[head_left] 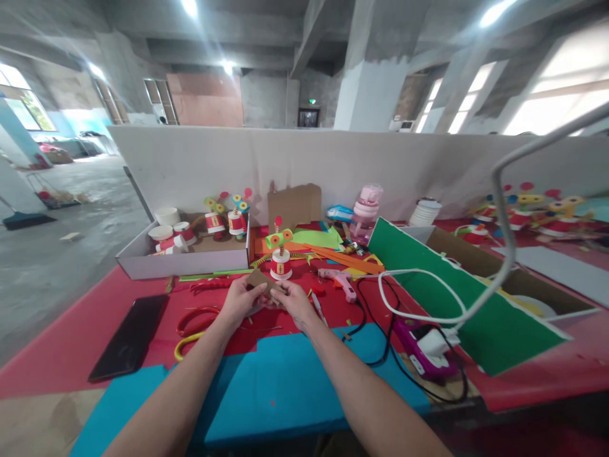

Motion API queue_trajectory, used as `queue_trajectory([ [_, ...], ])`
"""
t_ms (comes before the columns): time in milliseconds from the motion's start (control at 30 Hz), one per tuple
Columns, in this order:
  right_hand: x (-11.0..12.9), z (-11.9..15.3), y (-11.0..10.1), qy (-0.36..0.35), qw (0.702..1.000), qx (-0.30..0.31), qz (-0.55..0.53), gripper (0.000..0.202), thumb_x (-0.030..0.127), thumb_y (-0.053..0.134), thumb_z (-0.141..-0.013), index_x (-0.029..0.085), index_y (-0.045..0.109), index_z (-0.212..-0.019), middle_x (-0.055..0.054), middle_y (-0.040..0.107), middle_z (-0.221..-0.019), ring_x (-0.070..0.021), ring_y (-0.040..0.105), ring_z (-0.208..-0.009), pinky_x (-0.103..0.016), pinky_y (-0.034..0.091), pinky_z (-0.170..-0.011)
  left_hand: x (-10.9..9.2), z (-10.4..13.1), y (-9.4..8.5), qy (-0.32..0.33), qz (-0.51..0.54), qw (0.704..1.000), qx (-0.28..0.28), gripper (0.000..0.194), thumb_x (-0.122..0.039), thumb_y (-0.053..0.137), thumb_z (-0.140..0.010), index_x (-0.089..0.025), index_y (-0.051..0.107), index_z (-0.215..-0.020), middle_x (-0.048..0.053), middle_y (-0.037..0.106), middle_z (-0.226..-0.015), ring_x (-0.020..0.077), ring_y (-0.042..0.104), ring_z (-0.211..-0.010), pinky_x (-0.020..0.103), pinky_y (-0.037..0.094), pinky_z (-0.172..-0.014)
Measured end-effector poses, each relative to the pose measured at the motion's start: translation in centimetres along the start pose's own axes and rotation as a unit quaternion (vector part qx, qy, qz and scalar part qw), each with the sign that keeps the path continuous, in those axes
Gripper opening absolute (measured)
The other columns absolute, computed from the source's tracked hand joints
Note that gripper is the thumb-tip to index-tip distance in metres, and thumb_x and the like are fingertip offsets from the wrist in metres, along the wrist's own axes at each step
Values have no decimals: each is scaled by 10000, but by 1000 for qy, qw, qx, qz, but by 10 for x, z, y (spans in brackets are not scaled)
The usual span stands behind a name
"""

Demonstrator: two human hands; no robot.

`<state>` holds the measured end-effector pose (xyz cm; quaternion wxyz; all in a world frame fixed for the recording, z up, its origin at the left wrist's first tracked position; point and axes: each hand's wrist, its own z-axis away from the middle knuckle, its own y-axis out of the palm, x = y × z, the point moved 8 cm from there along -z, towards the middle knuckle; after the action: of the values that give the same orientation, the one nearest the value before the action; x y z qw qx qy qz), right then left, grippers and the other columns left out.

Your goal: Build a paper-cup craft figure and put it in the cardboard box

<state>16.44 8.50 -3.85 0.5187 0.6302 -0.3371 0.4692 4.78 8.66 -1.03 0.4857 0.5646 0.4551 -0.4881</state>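
A small piece of brown cardboard [261, 281] is held between both hands above the red table cover. My left hand [241, 298] pinches its left side, and my right hand [294, 302] grips its right side. Just behind the hands stands a paper-cup figure [280, 263] with green and orange eyes and springy arms. Scissors [193, 327] with red and yellow handles lie left of my left hand. A pink glue gun [340, 280] rests to the right, with a small knife [318, 306] nearer my right hand.
A white box [185, 260] of cups and figures stands at the back left. The black phone [129, 336] lies at left. A green-sided box [457, 292], a purple power strip [423, 349] and looping cables occupy the right. Blue sheets [276, 387] cover the front edge.
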Motion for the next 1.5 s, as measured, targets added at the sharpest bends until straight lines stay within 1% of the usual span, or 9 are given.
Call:
queue_trajectory([
  [200,-3,-2,-9,-8,996,-70,50,236,346,699,-603,195,534,-681,53,546,-537,-134,537,-512,-282,474,-539,-1,1,0,39,-96,994,-20,227,-370,679,-699,-170,604,-777,-23,572,-539,129,516,-466,235,419,-482],
  [400,-4,0,-23,-46,984,-140,97,140,306,630,-626,195,546,-646,52,528,-542,-127,497,-513,-253,427,-500,-26,23,33,219,-379,899,-15,149,-116,521,-757,-184,652,-777,74,643,-854,186,615,-785,269,450,-714],
  [567,2,-2,-9,-39,994,-52,87,200,344,685,-637,201,612,-758,25,602,-635,-159,577,-590,-291,492,-586,-18,6,1,112,-218,968,-55,126,-252,623,-733,-184,604,-837,3,619,-623,165,583,-554,250,441,-553],
  [667,5,-2,2,-34,998,4,55,308,355,729,-621,190,653,-870,6,659,-745,-158,611,-656,-296,507,-656,-10,-2,-9,36,-106,994,-12,231,-333,673,-695,-180,555,-822,-44,574,-514,131,506,-410,243,421,-464],
  [1033,-5,-2,6,17,999,32,-10,375,445,776,-590,171,664,-820,9,671,-667,-156,635,-620,-328,518,-694,1,-2,-6,-9,-41,999,6,305,-323,729,-612,-162,546,-796,-45,599,-547,102,506,-408,228,448,-433],
  [1167,-9,-4,-1,17,1000,-13,12,336,422,780,-557,161,664,-733,10,658,-601,-149,616,-570,-300,504,-620,3,-3,-5,-8,-61,998,3,265,-333,690,-652,-172,553,-812,-48,578,-539,111,491,-402,236,432,-428],
  [1267,-12,-6,-6,12,998,-50,30,287,400,760,-565,158,671,-690,10,637,-548,-134,575,-498,-273,468,-548,-7,1,-2,66,-190,979,-20,162,-282,632,-710,-173,579,-818,-19,596,-583,137,536,-474,245,435,-485],
  [1433,-9,-6,-12,-20,994,-82,63,224,383,704,-611,161,672,-623,31,565,-470,-114,490,-432,-248,402,-471,-27,18,22,223,-413,882,-32,77,-162,529,-774,-186,597,-746,58,649,-798,174,610,-723,249,429,-635],
  [1500,-7,-6,-14,-28,994,-81,67,224,384,698,-624,162,675,-638,27,572,-485,-121,503,-455,-248,402,-481,-25,17,20,216,-384,897,-43,69,-186,535,-780,-186,602,-762,59,652,-794,175,612,-710,253,434,-633],
])
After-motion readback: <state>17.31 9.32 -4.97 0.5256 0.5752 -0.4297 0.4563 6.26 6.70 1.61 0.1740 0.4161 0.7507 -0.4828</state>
